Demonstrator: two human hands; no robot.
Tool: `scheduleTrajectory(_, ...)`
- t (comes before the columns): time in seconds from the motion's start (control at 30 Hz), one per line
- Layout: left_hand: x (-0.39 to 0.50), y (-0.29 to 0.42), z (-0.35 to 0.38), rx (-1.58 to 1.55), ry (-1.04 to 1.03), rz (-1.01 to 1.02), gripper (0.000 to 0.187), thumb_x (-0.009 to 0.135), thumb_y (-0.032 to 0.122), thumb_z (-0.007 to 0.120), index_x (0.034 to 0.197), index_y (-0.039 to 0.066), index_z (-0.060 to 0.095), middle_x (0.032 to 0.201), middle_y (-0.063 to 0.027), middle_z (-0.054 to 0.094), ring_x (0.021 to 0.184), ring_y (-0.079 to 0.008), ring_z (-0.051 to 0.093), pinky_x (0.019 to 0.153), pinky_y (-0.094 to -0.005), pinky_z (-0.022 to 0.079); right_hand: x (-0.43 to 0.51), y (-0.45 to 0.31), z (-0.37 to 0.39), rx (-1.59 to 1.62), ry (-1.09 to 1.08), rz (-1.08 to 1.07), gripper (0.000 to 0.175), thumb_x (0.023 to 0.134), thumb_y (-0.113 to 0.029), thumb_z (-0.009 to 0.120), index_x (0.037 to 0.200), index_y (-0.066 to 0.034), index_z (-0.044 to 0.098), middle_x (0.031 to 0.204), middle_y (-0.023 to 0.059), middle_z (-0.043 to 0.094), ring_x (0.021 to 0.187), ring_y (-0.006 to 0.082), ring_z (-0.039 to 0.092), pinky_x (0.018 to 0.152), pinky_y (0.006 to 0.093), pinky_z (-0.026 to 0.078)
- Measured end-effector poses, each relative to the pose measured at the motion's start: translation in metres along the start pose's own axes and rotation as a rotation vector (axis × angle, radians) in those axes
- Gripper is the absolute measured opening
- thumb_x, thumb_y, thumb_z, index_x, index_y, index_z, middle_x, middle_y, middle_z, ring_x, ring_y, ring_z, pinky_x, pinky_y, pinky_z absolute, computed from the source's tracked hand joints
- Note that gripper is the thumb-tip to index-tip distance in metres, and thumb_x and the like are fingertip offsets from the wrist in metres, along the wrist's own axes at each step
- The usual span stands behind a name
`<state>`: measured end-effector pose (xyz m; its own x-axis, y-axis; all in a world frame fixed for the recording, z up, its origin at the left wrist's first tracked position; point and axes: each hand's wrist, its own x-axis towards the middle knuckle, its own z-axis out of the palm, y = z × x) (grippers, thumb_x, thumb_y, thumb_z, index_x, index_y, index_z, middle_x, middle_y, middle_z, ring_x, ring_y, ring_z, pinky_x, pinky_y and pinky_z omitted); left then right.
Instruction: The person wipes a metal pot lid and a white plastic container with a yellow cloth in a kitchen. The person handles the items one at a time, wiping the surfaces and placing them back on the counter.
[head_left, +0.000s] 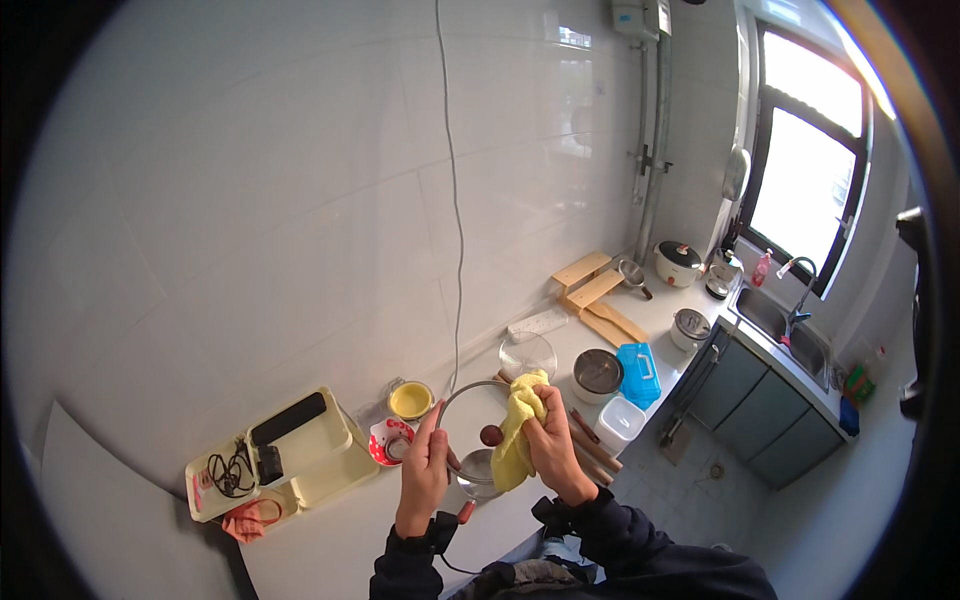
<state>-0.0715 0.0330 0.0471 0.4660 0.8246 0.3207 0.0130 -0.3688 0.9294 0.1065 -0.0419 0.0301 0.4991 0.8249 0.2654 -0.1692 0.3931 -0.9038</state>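
My left hand (426, 474) grips the rim of a round glass pot lid (469, 420), which has a metal edge and a dark round knob (491, 435). A crumpled yellow cloth (517, 439) is in my right hand (556, 450), pressed over the lid's right side and hiding that part of the rim. I hold the lid up above the white countertop (352, 547). Below it, partly covered by the lid, a small metal pan (480, 491) with a red handle rests on the counter.
Left stand a cream divided tray (367, 469) with cables, a red patterned bowl (391, 441) and a yellow bowl (411, 400). Right are another glass lid (529, 352), a lidded pot (598, 373), a blue case (639, 375), a white container (621, 421), wooden racks (596, 289) and a sink (761, 311).
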Motion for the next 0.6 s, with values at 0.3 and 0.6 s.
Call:
scheduleTrajectory(0.3, -0.003, -0.01, -0.004, 0.133, -0.053, -0.022, 0.042, 0.11, 0.024, 0.044, 0.144, 0.002, 0.052, 0.063, -0.003, 0.051, 0.058, -0.0124, 0.053, 0.059, -0.028, 0.045, 0.001, -0.005, -0.013, -0.392, -0.178, -0.028, 0.025, 0.094, 0.0, 0.058, 0.118, -0.0041, 0.052, 0.11, 0.0061, 0.059, 0.101, 0.0135, 0.058, 0.088, 0.0297, 0.05)
scheduleTrajectory(0.6, -0.018, -0.025, 0.014, 0.647, 0.083, 0.341, 0.042, 0.089, 0.024, 0.073, 0.128, 0.009, 0.066, 0.115, -0.0139, 0.058, 0.107, -0.0332, 0.058, 0.089, -0.0432, 0.049, 0.0, 0.02, -0.01, -0.513, -0.051, -0.009, 0.022, 0.098, -0.002, 0.057, 0.118, -0.0033, 0.052, 0.107, 0.0105, 0.063, 0.099, 0.0172, 0.061, 0.087, 0.0315, 0.051)
